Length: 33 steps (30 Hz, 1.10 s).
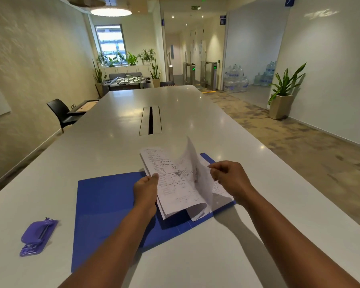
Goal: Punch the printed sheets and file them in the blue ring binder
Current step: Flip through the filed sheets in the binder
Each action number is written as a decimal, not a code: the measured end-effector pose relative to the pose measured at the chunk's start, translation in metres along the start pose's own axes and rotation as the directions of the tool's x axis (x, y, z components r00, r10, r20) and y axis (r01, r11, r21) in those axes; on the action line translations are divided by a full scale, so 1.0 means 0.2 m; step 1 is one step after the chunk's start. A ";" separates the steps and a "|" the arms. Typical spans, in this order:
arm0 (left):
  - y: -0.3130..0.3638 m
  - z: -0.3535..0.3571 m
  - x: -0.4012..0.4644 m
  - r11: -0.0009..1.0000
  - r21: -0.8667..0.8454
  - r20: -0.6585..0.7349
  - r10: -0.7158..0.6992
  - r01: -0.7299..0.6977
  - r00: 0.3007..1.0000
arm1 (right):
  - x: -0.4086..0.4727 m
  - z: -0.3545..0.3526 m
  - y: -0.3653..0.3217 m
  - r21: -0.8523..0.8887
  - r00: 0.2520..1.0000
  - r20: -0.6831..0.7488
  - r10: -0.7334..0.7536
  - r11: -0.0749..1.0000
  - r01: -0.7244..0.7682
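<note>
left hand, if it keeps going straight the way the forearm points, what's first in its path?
The printed sheets, which the left hand already pinches. Past them the line looks free over the white table, probably toward the cable slot; depth unclear.

Both bare forearms reach forward from the near edge, converging toward the middle of the scene. The left hand (147,189) is turned thumb-up, its thumb pressed toward the curled fingers in a pinch. The right hand (230,176) sits slightly farther and to the right, back of the hand upward, fingertips and thumb drawn together in a fine pinch pointing left.
</note>
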<state>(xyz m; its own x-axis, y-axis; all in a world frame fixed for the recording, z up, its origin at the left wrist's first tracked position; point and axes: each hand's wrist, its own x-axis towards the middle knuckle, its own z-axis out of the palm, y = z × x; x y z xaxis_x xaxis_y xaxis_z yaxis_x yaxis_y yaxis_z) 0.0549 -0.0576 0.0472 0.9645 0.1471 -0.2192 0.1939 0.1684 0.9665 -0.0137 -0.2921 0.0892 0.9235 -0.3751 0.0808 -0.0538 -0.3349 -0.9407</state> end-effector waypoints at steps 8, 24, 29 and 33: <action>0.10 0.00 -0.08 0.983 -0.011 -0.037 0.182 -0.182 0.983 | -0.09 0.09 -0.14 0.037 0.981 0.189 -0.047 0.998 0.041; 0.18 0.00 -0.12 0.989 0.101 0.224 0.083 -0.108 0.971 | -0.18 0.19 -0.16 -0.009 0.955 0.287 -0.075 0.997 0.081; 0.18 0.01 -0.11 0.996 0.083 0.171 0.023 -0.038 0.985 | -0.21 0.19 -0.15 -0.038 0.926 0.352 -0.136 0.987 0.159; 0.18 0.00 -0.10 0.999 0.040 0.131 -0.005 0.000 0.991 | -0.23 0.18 -0.14 -0.029 0.914 0.390 -0.115 0.990 0.136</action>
<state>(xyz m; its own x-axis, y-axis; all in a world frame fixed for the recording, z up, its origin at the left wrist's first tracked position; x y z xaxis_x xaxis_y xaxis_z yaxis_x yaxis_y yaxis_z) 0.0429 -0.0551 0.0864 0.9787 0.0177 -0.2043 0.2004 0.1296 0.9711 -0.0402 -0.2339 0.1002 0.9981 0.0324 0.0531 0.0618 -0.4076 -0.9111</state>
